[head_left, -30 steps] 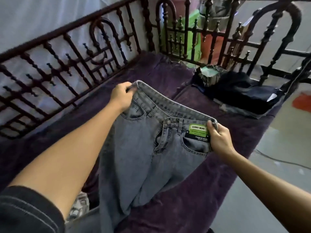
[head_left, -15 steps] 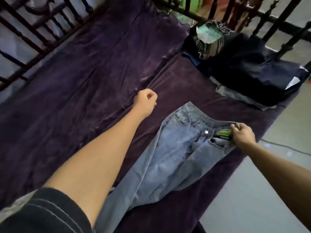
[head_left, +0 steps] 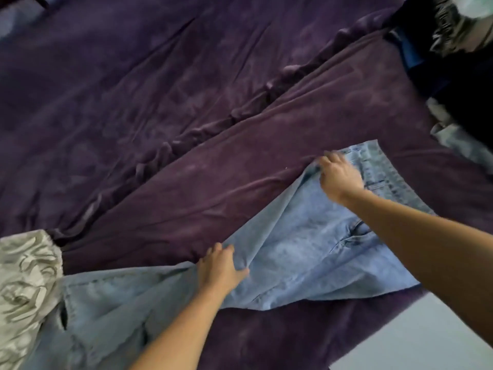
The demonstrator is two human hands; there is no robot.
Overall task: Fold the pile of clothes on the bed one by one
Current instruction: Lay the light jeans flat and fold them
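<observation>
Both hands are gripping the light blue jeans (head_left: 306,252): my left hand (head_left: 221,265) is pinching the side edge at the thigh, and my right hand (head_left: 338,174), blurred, is clutching it near the waistband. The jeans are lying lower centre on the purple bedspread (head_left: 213,196).

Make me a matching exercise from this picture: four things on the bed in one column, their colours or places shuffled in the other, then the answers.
Column one
1. jeans
2. bedspread
3. pile of clothes
4. patterned cloth

Column two
A. deep purple
B. silver-grey, at the left edge
C. light blue, gripped by the left hand and the right hand
D. dark, in the top right corner

Pairs: 1-C, 2-A, 3-D, 4-B
</observation>
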